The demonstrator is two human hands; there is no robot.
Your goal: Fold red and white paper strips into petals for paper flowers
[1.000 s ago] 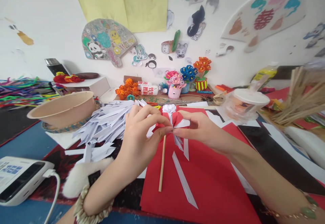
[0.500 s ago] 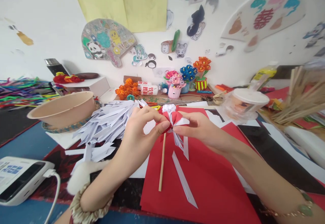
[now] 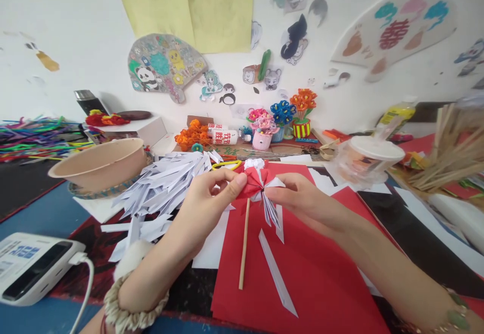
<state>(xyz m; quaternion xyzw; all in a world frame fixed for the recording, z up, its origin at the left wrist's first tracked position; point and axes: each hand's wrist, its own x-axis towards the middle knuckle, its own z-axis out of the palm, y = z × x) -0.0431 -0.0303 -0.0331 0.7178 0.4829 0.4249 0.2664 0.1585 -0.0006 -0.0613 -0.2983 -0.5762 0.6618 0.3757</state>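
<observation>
Between my two hands is a red and white folded paper flower (image 3: 260, 186), its pleats gathered at a dark centre and some white ones fanning downward. My left hand (image 3: 215, 192) pinches a red petal on its left side, thumb against fingers. On the other side, my right hand (image 3: 293, 192) grips a white petal near the centre. Beneath the flower, a thin wooden stick (image 3: 244, 245) lies on the red paper (image 3: 313, 283). A folded white paper strip (image 3: 278, 273) rests slantwise to the right of the stick.
A heap of folded white strips (image 3: 162, 180) lies left, beside a beige basin (image 3: 102, 165). Yellow-handled scissors (image 3: 227, 165) lie behind my left hand. A white device (image 3: 36, 268) with a cable stands front left. A lidded cup (image 3: 372, 157) stands at right, near wooden sticks (image 3: 440, 147).
My left hand has shifted slightly left on the flower, and the red petal there is spread wider. The dark centre shows more clearly. The whole view has shifted a little.
</observation>
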